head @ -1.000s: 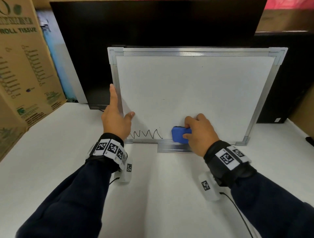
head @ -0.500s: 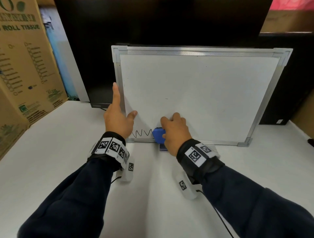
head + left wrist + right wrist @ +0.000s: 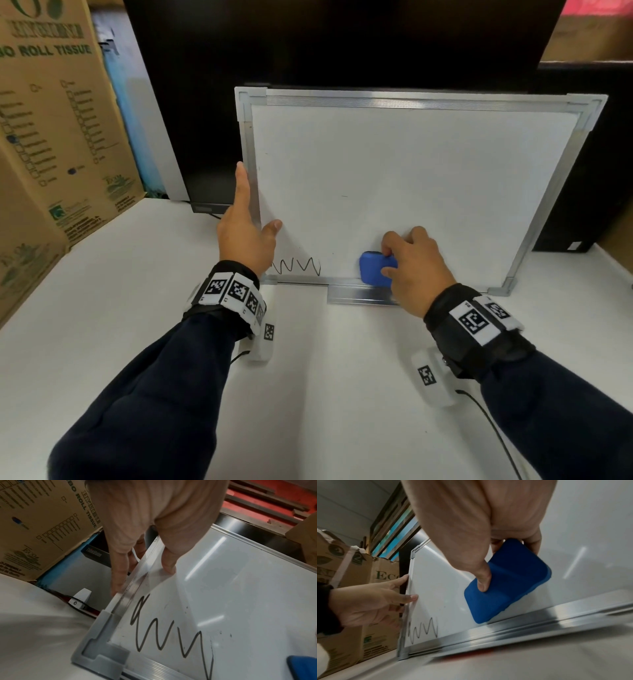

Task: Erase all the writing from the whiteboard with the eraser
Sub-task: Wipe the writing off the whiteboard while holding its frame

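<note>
A silver-framed whiteboard (image 3: 404, 178) stands upright on the white table, leaning back against a dark monitor. A black zigzag line (image 3: 296, 266) (image 3: 169, 638) (image 3: 423, 630) runs along its bottom left corner. My left hand (image 3: 245, 229) holds the board's left frame edge, thumb on the white face and fingers behind the frame (image 3: 145, 563). My right hand (image 3: 411, 263) grips the blue eraser (image 3: 375, 270) (image 3: 506, 582) and presses it flat on the board just above the bottom rail, right of the zigzag.
A large cardboard tissue box (image 3: 58, 137) stands at the left. The black monitor (image 3: 325, 44) rises behind the board, and another dark box (image 3: 589, 164) sits at the right. A metal marker tray (image 3: 359, 295) juts from the board's bottom rail.
The eraser swept left to the end of the zigzag, shortening it, then came back right to near where it began. My left hand kept its hold on the frame.
</note>
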Tool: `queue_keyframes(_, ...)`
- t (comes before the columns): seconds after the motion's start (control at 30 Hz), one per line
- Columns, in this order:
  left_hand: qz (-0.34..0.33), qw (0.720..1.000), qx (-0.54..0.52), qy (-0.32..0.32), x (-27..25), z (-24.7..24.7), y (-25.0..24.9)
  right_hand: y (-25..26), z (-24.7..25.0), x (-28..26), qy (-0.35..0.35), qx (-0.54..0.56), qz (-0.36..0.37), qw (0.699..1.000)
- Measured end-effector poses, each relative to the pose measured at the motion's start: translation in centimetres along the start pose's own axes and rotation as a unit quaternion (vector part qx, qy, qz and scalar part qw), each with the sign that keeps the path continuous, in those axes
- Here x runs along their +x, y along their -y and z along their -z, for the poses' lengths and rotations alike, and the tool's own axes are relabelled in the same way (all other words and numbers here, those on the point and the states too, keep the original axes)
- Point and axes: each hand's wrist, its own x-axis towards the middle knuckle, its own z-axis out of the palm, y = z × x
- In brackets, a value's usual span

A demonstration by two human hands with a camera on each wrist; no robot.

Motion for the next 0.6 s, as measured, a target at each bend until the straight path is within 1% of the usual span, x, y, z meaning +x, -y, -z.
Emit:
queue_keyframes(0.07, 0.001, 1.000, -0.001, -0.004, 0.1, 0.0, 0.1, -1.2, 0.7, -0.3, -0.003, -0.014, -0.002, 1.000)
queue_keyframes(0.17, -0.003, 1.000, 0.002, -0.005, 0.1, -0.1, 0.3, -3.6, 1.6, -0.8, -0.003, -0.026, -0.031, 0.999)
queue_keyframes(0.3, -0.003, 1.000, -0.003, -0.006, 0.1, -0.1, 0.3, -5.8, 2.2, -1.1, 0.005, -0.012, -0.048, 0.999)
queue_keyframes(0.43, -0.001, 1.000, -0.003, -0.006, -0.1, -0.2, 0.0, -5.9, 2.1, -1.2, 0.000, -0.009, -0.042, 0.999)
queue_keyframes(0.6, 0.005, 1.000, 0.000, -0.003, -0.2, -0.3, -0.3, -4.1, 1.1, -1.1, 0.005, 0.016, -0.026, 1.000)
